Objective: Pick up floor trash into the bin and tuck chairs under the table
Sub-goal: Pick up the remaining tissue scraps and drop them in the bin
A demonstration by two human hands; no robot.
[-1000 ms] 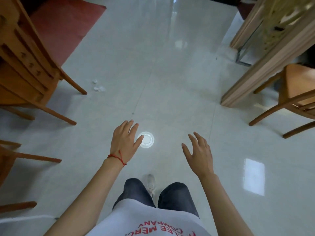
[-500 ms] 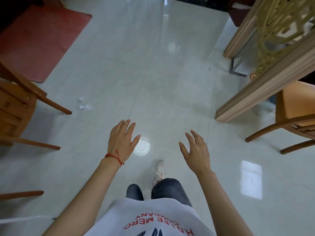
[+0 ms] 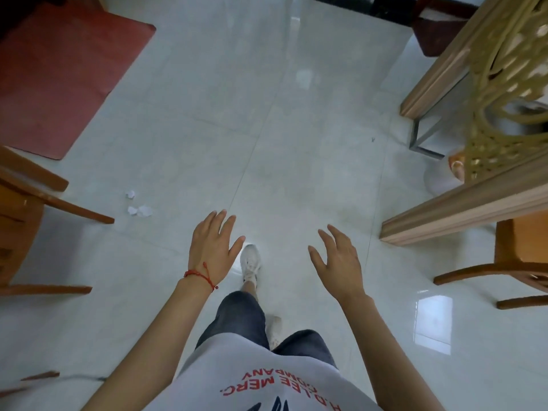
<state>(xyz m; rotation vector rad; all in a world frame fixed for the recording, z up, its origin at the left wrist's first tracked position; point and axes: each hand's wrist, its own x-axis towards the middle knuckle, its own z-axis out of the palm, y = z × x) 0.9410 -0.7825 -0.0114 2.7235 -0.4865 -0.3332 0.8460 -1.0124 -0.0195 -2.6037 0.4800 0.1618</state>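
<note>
Small crumpled white paper scraps (image 3: 139, 206) lie on the glossy white tile floor, ahead and to the left of my left hand (image 3: 212, 249). That hand, with a red string at the wrist, is held out palm down, fingers apart, empty. My right hand (image 3: 339, 262) hovers level with it, fingers spread and empty. A wooden chair (image 3: 26, 203) stands at the left, its leg close to the scraps. Another wooden chair (image 3: 516, 256) stands at the right beside the table edge (image 3: 462, 209). My white shoe (image 3: 250, 262) steps forward between my hands.
A red mat (image 3: 59, 75) lies at the far left. A wooden table with gold lattice (image 3: 504, 84) runs along the right. A white rounded object (image 3: 439, 179) sits under it. A chair leg (image 3: 38, 376) shows at bottom left. Open tile floor stretches ahead.
I have walked forward: the paper scraps and left chair have come nearer and lower in view. The bright round spot on the floor is now hidden behind my left hand and shoe.
</note>
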